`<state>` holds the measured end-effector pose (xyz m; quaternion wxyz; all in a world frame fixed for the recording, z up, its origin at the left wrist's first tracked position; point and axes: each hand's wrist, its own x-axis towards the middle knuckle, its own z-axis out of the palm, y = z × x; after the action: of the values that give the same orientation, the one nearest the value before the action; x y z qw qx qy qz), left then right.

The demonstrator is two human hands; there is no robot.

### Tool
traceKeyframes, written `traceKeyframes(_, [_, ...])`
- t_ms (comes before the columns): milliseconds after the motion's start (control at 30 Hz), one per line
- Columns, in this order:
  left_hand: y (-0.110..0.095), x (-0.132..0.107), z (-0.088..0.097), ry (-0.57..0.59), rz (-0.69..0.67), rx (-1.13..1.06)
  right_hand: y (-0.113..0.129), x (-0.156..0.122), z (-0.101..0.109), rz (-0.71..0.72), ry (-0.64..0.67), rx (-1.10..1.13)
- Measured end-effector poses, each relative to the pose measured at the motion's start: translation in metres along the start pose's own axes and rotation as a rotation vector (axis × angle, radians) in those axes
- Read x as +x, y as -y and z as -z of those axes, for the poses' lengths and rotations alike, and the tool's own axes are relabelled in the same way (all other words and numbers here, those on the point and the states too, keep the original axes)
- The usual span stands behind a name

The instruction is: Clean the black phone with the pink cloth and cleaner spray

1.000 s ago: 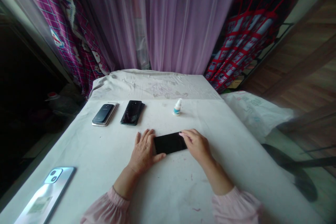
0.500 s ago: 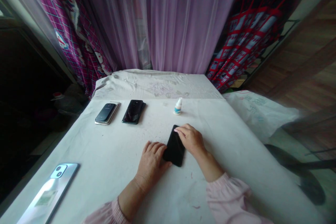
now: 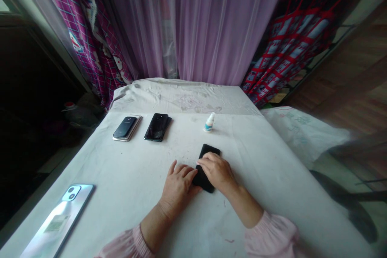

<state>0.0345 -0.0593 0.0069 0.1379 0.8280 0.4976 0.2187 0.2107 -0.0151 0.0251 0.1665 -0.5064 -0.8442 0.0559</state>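
Note:
A black phone (image 3: 208, 154) lies screen-up on the white table cloth (image 3: 127, 177), its long side pointing away from me. My right hand (image 3: 217, 171) rests on its near half with the fingers curled down over the screen. My left hand (image 3: 179, 185) lies flat against the phone's near left edge, fingers stretched out and touching it. A small white dropper bottle with a blue band (image 3: 209, 122) stands a little beyond the phone.
Two more dark phones (image 3: 127, 127) (image 3: 157, 127) lie side by side at the back left. A silvery-blue phone (image 3: 59, 217) lies face down at the near left edge. Purple curtains hang behind the table. A white sack (image 3: 299, 133) sits to the right.
The black phone was turned from lying crosswise to pointing away from me. My right hand slid from its far end down onto its near half; my left hand followed to its near left edge.

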Motion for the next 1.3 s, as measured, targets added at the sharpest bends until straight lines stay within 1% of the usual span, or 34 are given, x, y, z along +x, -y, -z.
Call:
traceKeyframes(167, [-0.001,0.000,0.001,0.013,0.004,-0.019,-0.014,0.022,0.000,-0.107,-0.008,-0.055])
traceKeyframes(267, [0.000,-0.001,0.001,0.008,-0.004,-0.032,-0.017,0.025,-0.001,-0.122,-0.018,-0.055])
traceKeyframes(367, [0.000,-0.001,0.001,0.007,-0.006,-0.033,-0.012,0.014,-0.001,-0.065,-0.029,-0.019])
traceKeyframes(467, [-0.001,-0.001,0.001,0.014,-0.002,-0.024,-0.006,-0.006,0.000,0.023,-0.039,0.051])
traceKeyframes(533, [-0.001,-0.001,0.001,0.016,-0.001,-0.017,-0.006,-0.019,0.002,0.060,-0.035,0.115])
traceKeyframes(600, [0.000,0.000,0.001,0.020,-0.009,-0.010,-0.011,-0.030,0.004,0.012,-0.064,0.187])
traceKeyframes(733, [0.000,0.001,-0.002,0.018,-0.032,0.038,-0.028,-0.044,0.006,-0.225,-0.232,0.359])
traceKeyframes(800, [-0.001,0.002,-0.005,0.018,-0.031,0.064,-0.032,-0.045,0.005,-0.276,-0.268,0.424])
traceKeyframes(900, [-0.006,0.002,-0.012,0.022,-0.038,0.078,-0.031,-0.036,0.003,-0.300,-0.249,0.457])
traceKeyframes(1033, [-0.016,-0.001,-0.017,0.016,-0.059,0.072,-0.029,-0.012,-0.002,-0.324,-0.221,0.446])
traceKeyframes(1167, [-0.024,0.000,-0.018,0.093,-0.103,0.012,-0.030,0.013,-0.007,-0.319,-0.180,0.477])
traceKeyframes(1233, [-0.024,0.002,-0.019,0.113,-0.110,-0.022,-0.029,0.019,-0.011,-0.306,-0.176,0.505])
traceKeyframes(1300, [-0.022,0.004,-0.018,0.106,-0.114,-0.051,-0.028,0.020,-0.013,-0.285,-0.193,0.521])
